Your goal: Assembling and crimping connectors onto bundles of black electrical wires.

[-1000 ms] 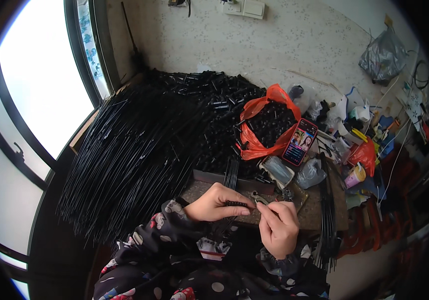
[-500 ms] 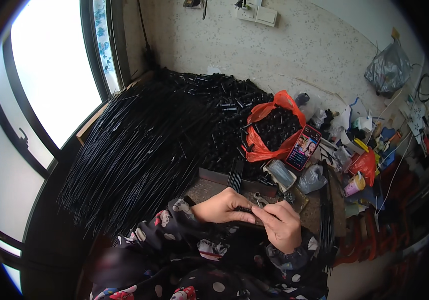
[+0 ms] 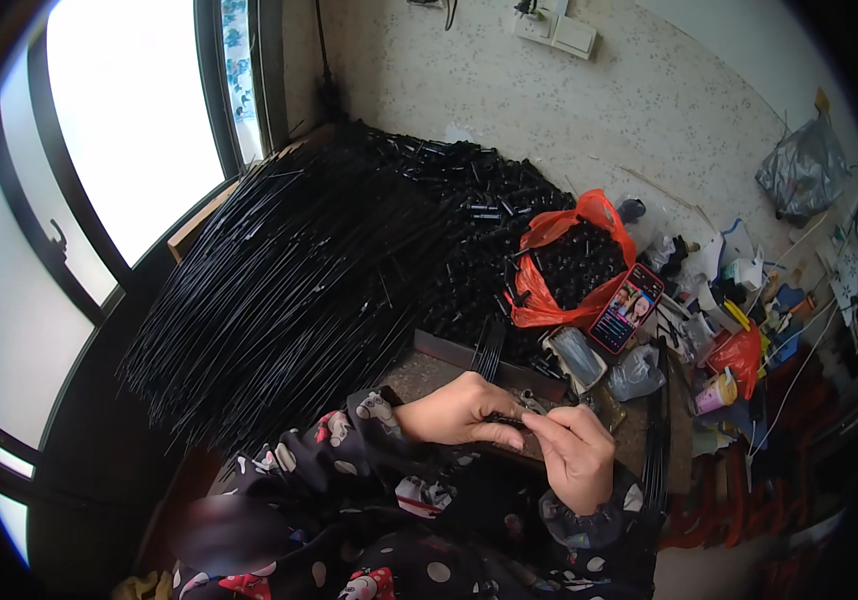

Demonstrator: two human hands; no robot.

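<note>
The left hand (image 3: 464, 412) has thumb and fingers closed on small dark pieces (image 3: 505, 420), above the near part of the worktop (image 3: 429, 375). The right hand (image 3: 579, 455) has its fingertips drawn together just beside them; what these pinch, I cannot tell. For good handling, I think the left grip should be firm and level, the right fingers gentle, and both clear of the black rods (image 3: 490, 345) behind.
</note>
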